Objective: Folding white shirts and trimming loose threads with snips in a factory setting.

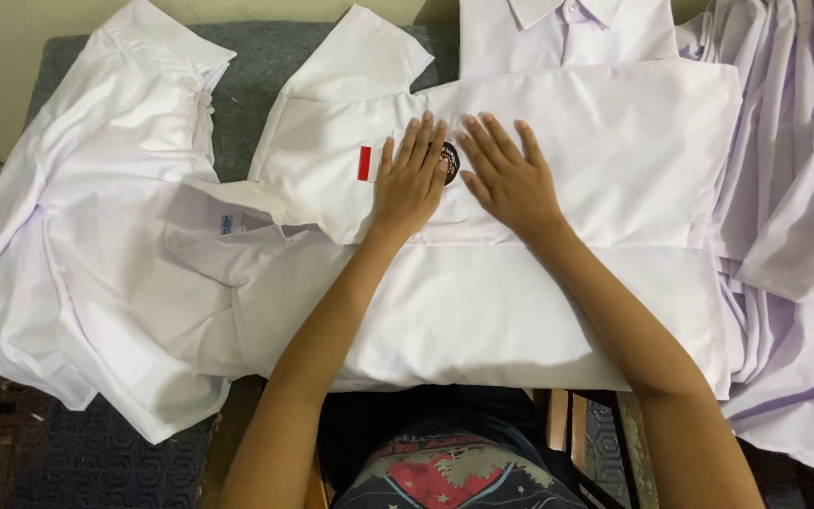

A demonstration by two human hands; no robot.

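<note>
Left hand (410, 184) and right hand (509, 177) lie open and flat, side by side, pressing the white shirt (558, 283) smooth on the tabletop (256, 66); neither grips anything.

Red rectangular patch (365, 163), round dark badge (450, 160), on shirt chest.

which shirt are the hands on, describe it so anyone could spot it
On the grey mat, among white garments, find the white shirt folded flat in the middle. The left hand and right hand press on it. Only it shows a red patch and a dark round badge.
</note>
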